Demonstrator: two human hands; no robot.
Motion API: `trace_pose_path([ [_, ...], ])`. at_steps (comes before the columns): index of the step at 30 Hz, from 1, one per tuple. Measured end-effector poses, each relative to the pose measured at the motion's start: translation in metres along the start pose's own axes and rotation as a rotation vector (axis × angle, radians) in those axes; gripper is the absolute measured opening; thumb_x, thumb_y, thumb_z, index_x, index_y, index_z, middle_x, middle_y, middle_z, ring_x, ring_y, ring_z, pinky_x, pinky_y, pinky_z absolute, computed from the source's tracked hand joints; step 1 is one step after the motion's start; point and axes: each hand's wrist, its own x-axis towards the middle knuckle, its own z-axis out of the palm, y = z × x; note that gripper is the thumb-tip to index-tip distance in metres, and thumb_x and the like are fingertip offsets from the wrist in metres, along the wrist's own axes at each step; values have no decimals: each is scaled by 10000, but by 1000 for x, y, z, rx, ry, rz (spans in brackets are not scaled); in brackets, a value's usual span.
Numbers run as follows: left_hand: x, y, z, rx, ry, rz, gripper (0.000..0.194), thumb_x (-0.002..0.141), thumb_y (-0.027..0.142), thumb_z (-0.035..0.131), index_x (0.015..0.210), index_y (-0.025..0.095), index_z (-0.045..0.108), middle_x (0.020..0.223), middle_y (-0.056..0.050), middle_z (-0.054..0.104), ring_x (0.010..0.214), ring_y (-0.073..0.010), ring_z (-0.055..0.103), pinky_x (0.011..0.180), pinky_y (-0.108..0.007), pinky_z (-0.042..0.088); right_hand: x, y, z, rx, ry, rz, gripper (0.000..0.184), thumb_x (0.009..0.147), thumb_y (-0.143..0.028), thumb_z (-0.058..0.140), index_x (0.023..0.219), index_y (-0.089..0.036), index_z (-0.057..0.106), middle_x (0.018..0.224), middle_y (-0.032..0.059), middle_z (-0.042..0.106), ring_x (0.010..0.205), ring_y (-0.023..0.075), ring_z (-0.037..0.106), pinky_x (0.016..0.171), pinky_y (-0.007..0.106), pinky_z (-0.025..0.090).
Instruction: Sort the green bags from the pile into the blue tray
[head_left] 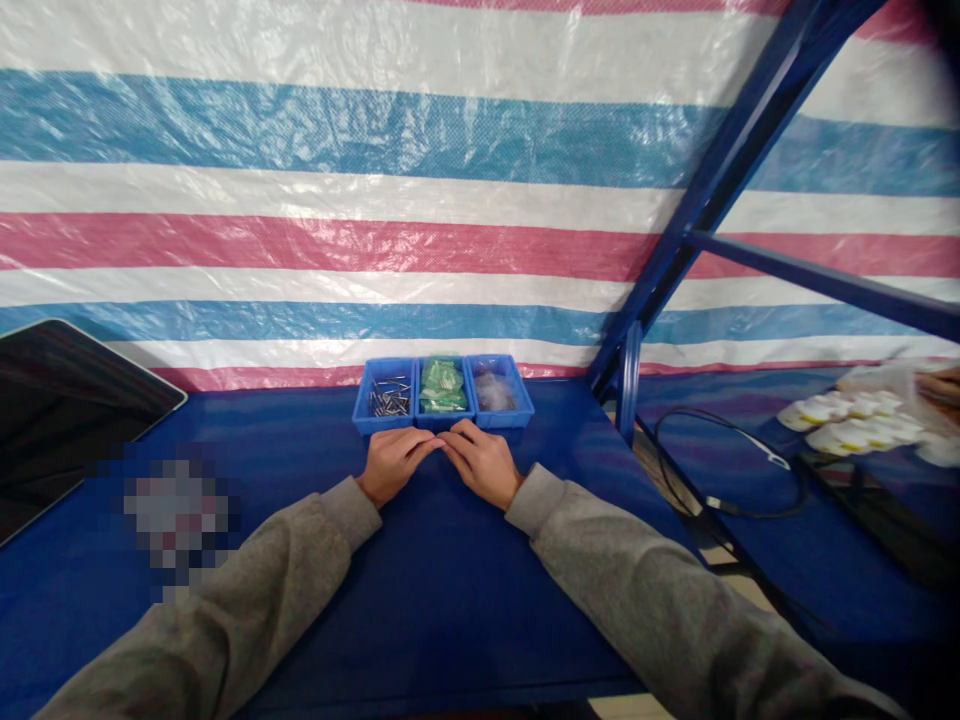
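My left hand (394, 464) and my right hand (482, 464) meet at their fingertips over the blue table (450, 610). Both have their fingers drawn together in a pinch; anything held between them is hidden or too small to make out. Just beyond stand three blue bins side by side. In the left bin (384, 424) lie thin metal pieces (390, 400) like screws or pins. The middle bin (444, 421) holds green plastic packaging (442, 382). Inside the right bin (519, 416) is a clear plastic bag (493, 390) whose contents are unclear.
A dark screen (60, 420) leans in from the left, near a pixelated patch (176, 510). Blue frame posts (697, 200) rise at right. Past them are a black cable (750, 515), white pieces (862, 430) and part of another person's hand (941, 386). A striped sheet (375, 240) hangs behind.
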Motion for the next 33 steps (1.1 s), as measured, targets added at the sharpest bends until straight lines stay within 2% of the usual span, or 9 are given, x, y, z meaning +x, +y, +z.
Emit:
trace_pose_path([
  [6, -1, 0, -1, 76, 81, -37, 198, 840, 322, 565, 737, 167, 634, 635, -2, 649, 555, -91, 588, 586, -207, 462, 1, 0, 0, -14, 0, 23, 300, 945, -322, 362, 1118, -217, 584, 949, 59, 605, 789, 118, 604, 676, 195, 445],
  [9, 1, 1, -1, 24, 40, -67, 172, 846, 306, 557, 783, 169, 638, 670, -3, 655, 556, -87, 579, 581, -208, 460, 1, 1, 2, -19, -5, 37, 294, 949, -320, 354, 1066, -218, 602, 917, 53, 605, 770, 115, 600, 657, 192, 432],
  [14, 6, 5, -2, -108, -6, -67, 143, 859, 273, 535, 870, 170, 635, 830, -37, 679, 729, -122, 621, 696, -237, 496, 1, 4, 5, -74, -32, 52, 327, 959, -332, 316, 963, -211, 620, 859, 37, 597, 723, 102, 585, 608, 188, 404],
  [19, 7, 8, -4, -114, -83, -161, 175, 875, 286, 502, 907, 165, 625, 801, -20, 667, 556, -74, 556, 571, -191, 463, 0, 5, 7, -116, -97, 4, 345, 950, -344, 334, 854, -192, 627, 813, 34, 595, 714, 107, 580, 603, 202, 388],
  [22, 7, 7, -5, -157, -71, -237, 206, 895, 293, 462, 961, 167, 611, 799, -10, 658, 528, -55, 555, 547, -166, 450, 0, 4, 6, -103, -117, -25, 329, 947, -338, 342, 862, -194, 625, 835, 33, 601, 731, 108, 583, 620, 208, 388],
  [26, 6, 4, -3, -163, -76, -280, 200, 901, 300, 450, 924, 158, 590, 707, 16, 636, 505, -54, 551, 545, -161, 443, 0, 3, 5, -81, -92, -9, 337, 946, -323, 340, 835, -186, 628, 811, 31, 605, 719, 105, 579, 629, 204, 390],
  [30, 5, -1, 1, -116, -105, -237, 179, 882, 305, 493, 910, 166, 602, 750, 7, 666, 633, -91, 614, 648, -191, 477, 1, 4, 5, -37, -20, 66, 330, 945, -301, 341, 835, -186, 630, 786, 32, 614, 726, 112, 584, 660, 206, 402],
  [33, 5, -4, 2, -126, -73, -159, 161, 859, 298, 534, 879, 178, 639, 845, -12, 688, 755, -122, 641, 750, -222, 490, 2, 6, 5, 20, 43, 127, 310, 943, -279, 344, 848, -185, 624, 786, 38, 629, 749, 127, 597, 706, 216, 419],
])
